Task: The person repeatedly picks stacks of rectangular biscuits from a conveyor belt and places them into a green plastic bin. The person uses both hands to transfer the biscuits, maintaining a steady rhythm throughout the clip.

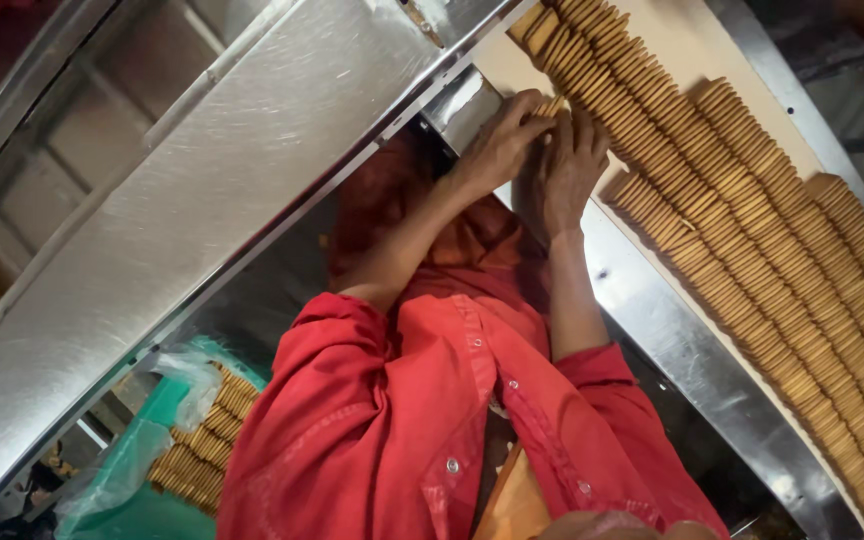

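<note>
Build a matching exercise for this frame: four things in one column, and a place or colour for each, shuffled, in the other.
Things:
1. biscuit rows
2. shirt
3. green crate
4. both hands

Places or colours:
A. red
B. lower left, holding stacked biscuits
C. on the pale belt at right
D. at the near end of a biscuit row

Pairs: 1-C, 2-A, 3-B, 4-D

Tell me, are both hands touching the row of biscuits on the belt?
Touching. The head view shows the left hand and right hand with fingers pressed on the biscuit row at the belt's edge.
</note>
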